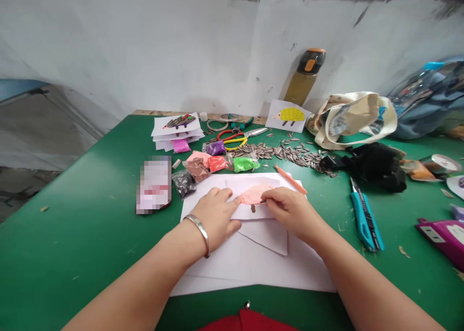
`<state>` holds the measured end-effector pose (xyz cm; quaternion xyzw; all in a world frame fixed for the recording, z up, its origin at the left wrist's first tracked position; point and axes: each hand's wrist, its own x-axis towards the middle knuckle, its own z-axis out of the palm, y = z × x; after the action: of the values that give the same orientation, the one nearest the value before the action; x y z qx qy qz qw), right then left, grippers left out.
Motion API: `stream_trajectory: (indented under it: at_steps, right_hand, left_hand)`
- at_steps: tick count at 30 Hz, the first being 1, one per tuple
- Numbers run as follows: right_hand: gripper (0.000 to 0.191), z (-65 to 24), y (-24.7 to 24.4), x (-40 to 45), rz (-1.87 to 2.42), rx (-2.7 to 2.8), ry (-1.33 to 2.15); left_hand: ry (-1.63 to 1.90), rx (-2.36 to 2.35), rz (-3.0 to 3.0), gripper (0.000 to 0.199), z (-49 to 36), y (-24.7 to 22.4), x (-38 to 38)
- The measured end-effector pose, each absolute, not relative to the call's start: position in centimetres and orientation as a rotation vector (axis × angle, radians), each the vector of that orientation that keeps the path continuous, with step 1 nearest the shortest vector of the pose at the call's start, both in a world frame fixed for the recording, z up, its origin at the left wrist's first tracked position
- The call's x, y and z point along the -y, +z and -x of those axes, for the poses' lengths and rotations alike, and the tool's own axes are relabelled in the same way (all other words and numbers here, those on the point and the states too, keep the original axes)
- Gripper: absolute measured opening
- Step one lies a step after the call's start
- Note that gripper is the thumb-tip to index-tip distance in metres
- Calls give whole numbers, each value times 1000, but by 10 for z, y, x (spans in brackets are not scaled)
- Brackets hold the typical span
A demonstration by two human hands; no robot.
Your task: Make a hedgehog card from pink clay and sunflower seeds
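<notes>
My left hand (216, 217), with a silver bangle at the wrist, rests on white paper (203, 273). Its fingers are spread, and the fingertips reach the left end of a flat pink clay shape (253, 194). Below that shape's edge sits a short brown clay piece (253, 208). At the shape's right end, my right hand (290, 209) has its thumb and forefinger pinched together. A small dark piece (264, 201) shows at those fingertips; its kind is hard to make out. Under the hands lie several sheets, one with a slanting cut edge.
Behind the paper are bagged coloured clays (197, 169), sunflower seeds (297, 153), scissors (250, 134) and an orange pen-like tool (290, 179). A teal utility knife (364, 220) lies right, near a black bag (379, 164). Finished hedgehog pictures (195, 123), a bottle (303, 77) and a tote (389, 123) stand farther back.
</notes>
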<state>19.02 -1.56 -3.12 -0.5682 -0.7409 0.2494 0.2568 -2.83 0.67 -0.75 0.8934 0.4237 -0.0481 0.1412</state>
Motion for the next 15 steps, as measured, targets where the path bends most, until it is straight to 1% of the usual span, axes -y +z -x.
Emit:
stream_trajectory:
  at_steps: [4,6,10,15]
  right_hand:
    - [23,-190,-31,16,1574,1995,693]
    - [23,-189,-29,17,1572,1999,681]
    - [24,-187,-29,19,1502,2035,570]
    - [23,-185,-30,23,1438,2042,493]
  left_hand:
    - [-115,-1096,-2547,48,36,-3,-13]
    - [-79,-1036,-2527,43,40,-1,-18]
    - [-13,-1054,-2523,30,42,-2,-27]
    - [52,-1119,-2488,26,36,-11,-34]
